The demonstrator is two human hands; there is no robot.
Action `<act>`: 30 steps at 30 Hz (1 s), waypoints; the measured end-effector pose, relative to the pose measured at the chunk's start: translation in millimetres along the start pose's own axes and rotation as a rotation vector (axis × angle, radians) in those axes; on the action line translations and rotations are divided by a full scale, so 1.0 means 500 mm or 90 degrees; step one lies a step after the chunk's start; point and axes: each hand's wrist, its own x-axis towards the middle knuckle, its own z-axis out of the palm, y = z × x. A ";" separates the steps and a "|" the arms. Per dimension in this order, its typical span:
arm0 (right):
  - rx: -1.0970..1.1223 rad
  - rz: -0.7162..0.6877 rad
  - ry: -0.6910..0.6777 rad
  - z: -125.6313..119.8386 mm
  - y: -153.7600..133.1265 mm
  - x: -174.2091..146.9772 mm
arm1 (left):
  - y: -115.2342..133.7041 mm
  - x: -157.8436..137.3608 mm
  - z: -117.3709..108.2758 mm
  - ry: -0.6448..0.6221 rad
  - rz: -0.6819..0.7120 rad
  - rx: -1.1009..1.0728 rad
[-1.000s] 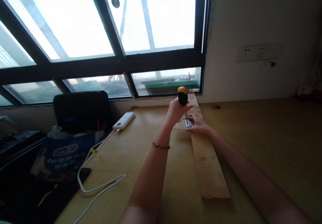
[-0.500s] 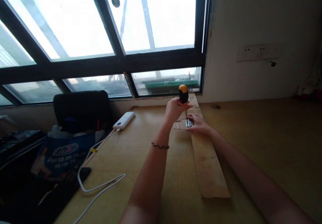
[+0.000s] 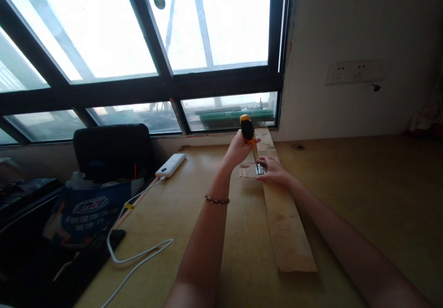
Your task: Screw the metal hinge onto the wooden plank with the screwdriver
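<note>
My left hand (image 3: 238, 149) is closed around a screwdriver (image 3: 247, 129) with a yellow and black handle. The handle leans to the left, and the shaft slants down to a small silvery metal hinge (image 3: 260, 168). Fingers of my right hand (image 3: 275, 169) press on the hinge's right side, thumb near and forefinger far. The hinge sits at the left edge of a long wooden board (image 3: 289, 227), beside a small thin wooden piece (image 3: 247, 170) that sticks out to the left. The screwdriver's tip is too small to make out against the hinge.
The board lies on a wooden table (image 3: 194, 216), reaching toward the window. A white power bank (image 3: 170, 165) with a white cable (image 3: 138, 256) lies along the table's left edge. Left of the table are a black chair (image 3: 112, 149) and a blue bag (image 3: 88, 211).
The screwdriver's handle has tipped to the left, and my left hand and wrist have shifted slightly left with it. My right hand and the board have stayed in place.
</note>
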 end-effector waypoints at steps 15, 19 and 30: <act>0.000 -0.009 0.001 0.002 0.003 0.001 | 0.006 -0.009 0.030 0.101 -0.020 0.169; 0.000 -0.013 0.000 -0.001 0.000 0.000 | 0.008 -0.011 0.022 0.110 -0.010 0.214; 0.000 0.000 0.000 -0.003 -0.006 -0.003 | -0.009 0.001 0.010 0.011 -0.001 -0.012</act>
